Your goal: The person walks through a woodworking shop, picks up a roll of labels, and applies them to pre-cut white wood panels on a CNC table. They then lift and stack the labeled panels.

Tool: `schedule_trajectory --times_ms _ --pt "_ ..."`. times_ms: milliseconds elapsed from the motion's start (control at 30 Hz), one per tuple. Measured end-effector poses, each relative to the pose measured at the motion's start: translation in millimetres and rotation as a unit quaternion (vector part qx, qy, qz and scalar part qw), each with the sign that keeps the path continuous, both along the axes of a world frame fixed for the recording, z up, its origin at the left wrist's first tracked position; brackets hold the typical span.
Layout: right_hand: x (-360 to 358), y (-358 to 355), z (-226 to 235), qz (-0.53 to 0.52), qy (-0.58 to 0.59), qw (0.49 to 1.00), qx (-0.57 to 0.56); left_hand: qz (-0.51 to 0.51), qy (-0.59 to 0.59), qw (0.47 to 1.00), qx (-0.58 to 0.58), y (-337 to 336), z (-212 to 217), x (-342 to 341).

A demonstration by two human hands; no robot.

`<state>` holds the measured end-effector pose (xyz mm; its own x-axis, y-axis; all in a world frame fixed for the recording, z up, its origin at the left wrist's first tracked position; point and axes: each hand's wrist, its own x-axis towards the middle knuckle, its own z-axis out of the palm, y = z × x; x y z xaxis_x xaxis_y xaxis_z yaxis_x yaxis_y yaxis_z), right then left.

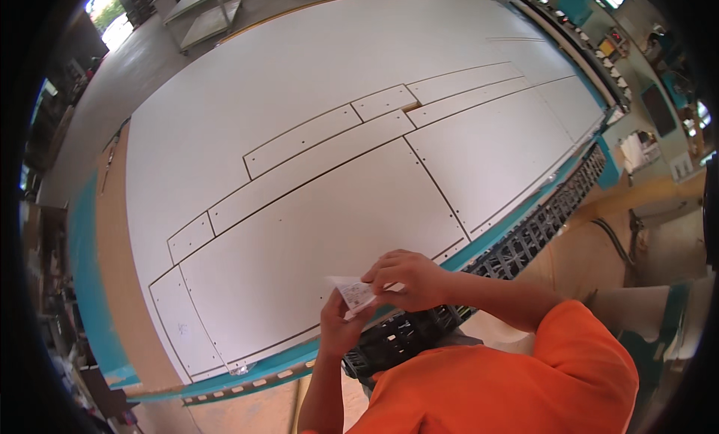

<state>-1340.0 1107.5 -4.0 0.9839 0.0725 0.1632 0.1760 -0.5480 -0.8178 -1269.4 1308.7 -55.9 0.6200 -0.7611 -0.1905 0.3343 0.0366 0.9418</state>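
The printed white paper (356, 293) was held up in front of the person's body, over the near edge of the large white sheet (314, 217), with the dark, slatted black track (517, 250) beside it. The left hand (341, 329) gripped its lower left part between thumb and fingertips, while the right hand (412, 279) had its fingers curled in and appeared to pinch the right side, though the exact contact was partly hidden. The paper looked very light, thin and limp, apt to bend or crease under a firm squeeze and to tear if pulled hard; whether its back was sticky or slick could not be told. The margins and corners seemed the best places to take hold, with a light pinch at opposite edges keeping it flat and leaving the print uncovered. One sharp corner pointed to the upper left, away from the person, and the printed patch faced up toward the head. The long axis seemed to run from that corner down toward the right, but the paper was bent and the fingers covered its edges, so this remained uncertain.
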Motion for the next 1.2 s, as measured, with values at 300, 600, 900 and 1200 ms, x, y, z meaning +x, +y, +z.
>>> schedule_trajectory --times_ms 300,600,900,1200 --pt "-38 -110 -12 0.027 0.012 0.991 0.131 0.061 -0.042 0.996 0.057 -100 13 -63" --pt "40 -292 -75 -0.272 -0.059 0.904 0.325 0.155 -0.109 0.971 0.145 -138 -53 -30" --pt "185 -351 -93 -0.246 -0.232 0.936 -0.1 0.331 -0.053 0.932 0.139 -139 -72 13" --pt "241 -342 -105 -0.247 -0.203 0.917 -0.24 0.347 -0.091 0.924 0.13 -131 -89 9"
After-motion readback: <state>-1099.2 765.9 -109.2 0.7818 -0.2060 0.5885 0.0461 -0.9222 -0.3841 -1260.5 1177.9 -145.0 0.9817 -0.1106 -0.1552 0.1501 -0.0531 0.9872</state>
